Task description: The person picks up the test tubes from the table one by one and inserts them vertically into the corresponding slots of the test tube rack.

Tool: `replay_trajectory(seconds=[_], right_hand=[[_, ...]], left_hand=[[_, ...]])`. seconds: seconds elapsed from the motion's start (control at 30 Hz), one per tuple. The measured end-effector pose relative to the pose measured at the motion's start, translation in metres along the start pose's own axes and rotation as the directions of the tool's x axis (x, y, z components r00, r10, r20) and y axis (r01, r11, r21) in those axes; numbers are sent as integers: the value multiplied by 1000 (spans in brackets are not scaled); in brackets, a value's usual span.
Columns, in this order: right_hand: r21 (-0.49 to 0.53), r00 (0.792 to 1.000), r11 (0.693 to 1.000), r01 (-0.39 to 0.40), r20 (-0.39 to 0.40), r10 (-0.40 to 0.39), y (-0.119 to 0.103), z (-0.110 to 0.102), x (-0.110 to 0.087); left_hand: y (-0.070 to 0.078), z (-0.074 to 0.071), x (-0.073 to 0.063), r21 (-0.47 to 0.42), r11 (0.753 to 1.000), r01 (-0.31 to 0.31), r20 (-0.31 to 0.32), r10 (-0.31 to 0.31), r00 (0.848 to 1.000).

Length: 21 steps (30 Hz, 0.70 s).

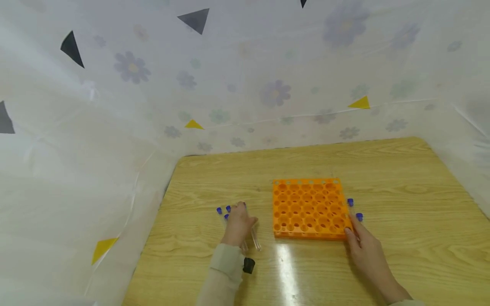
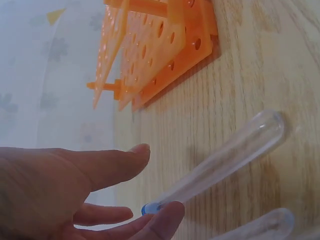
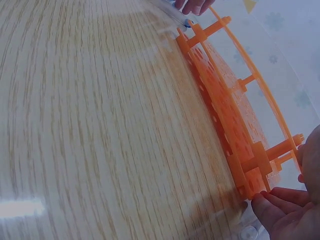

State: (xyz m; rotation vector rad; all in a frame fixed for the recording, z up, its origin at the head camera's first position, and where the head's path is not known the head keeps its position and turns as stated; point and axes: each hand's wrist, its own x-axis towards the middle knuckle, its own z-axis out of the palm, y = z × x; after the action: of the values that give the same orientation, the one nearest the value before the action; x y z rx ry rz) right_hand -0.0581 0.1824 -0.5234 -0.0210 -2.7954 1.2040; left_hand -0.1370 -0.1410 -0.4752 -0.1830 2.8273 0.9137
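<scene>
My left hand (image 1: 238,225) reaches down over several clear test tubes with blue caps, left of the orange test tube rack (image 1: 310,235). In the left wrist view, its thumb stands apart from the fingers, and the fingertips are at the blue cap of one test tube (image 2: 225,155) lying on the table. A second tube (image 2: 270,225) lies beside it. At the rack's near right corner, my right hand (image 1: 367,253) holds the edge between thumb and fingers; the right wrist view shows the fingertips (image 3: 265,205) on the rack's end. The rack's visible holes hold no tubes.
Two more blue caps (image 1: 350,202) (image 1: 359,216) show just right of the rack, their tubes partly hidden by the right hand. The wood-grain table (image 1: 413,191) meets flower-patterned sheeting (image 1: 245,106) at the back and sides. A black device (image 1: 249,265) sits at the left wrist.
</scene>
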Motion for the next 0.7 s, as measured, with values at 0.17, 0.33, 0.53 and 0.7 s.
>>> replay_trajectory(seconds=[0.17, 0.33, 0.53, 0.7], right_hand=[[-7, 1000, 1000, -8, 5, 8, -1, 0, 0], [-3, 1000, 1000, -16, 10, 16, -2, 0, 0], [2, 999, 1000, -31, 21, 31, -3, -1, -1], [5, 999, 1000, -29, 15, 29, -3, -1, -2]], left_hand=[[-1, 6, 2, 0, 1000, 3, -19, -3, 1000], [-2, 11, 2, -9, 1000, 20, -16, -21, 1000], [-1, 15, 5, 14, 999, 41, -4, -41, 999], [-1, 15, 6, 15, 999, 43, 15, -43, 999]])
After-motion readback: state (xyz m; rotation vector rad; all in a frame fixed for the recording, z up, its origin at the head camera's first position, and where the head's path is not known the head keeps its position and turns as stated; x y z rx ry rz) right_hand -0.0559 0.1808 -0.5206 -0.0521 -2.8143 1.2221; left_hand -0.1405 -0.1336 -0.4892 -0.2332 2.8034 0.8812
